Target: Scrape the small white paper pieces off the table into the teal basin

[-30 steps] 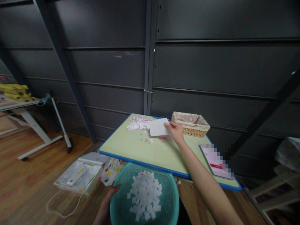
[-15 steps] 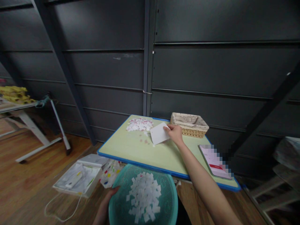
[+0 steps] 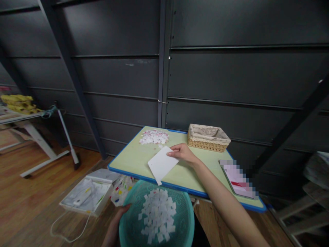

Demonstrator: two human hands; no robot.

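My right hand (image 3: 182,153) pinches a white card (image 3: 163,164) by its upper right edge, above the front part of the pale yellow table (image 3: 128,155). A small white piece (image 3: 159,182) shows at the card's lower corner, by the blue table edge. My left hand (image 3: 122,212) grips the left rim of a green plastic basket (image 3: 183,212), which is below the table's front edge. Inside it lies a heap of small white paper-like squares (image 3: 159,214). Another pile of white and pinkish pieces (image 3: 154,136) is at the table's far left.
A lined wicker basket (image 3: 208,139) stands at the table's back right, and a tablet (image 3: 238,181) lies at the right edge. On the floor to the left is an open white box (image 3: 84,197) with a cable, beside a plastic bag (image 3: 122,188).
The card in my right hand has come nearer and to the left, from beside the far pile to the table's front edge. My left hand stays on the green basket.
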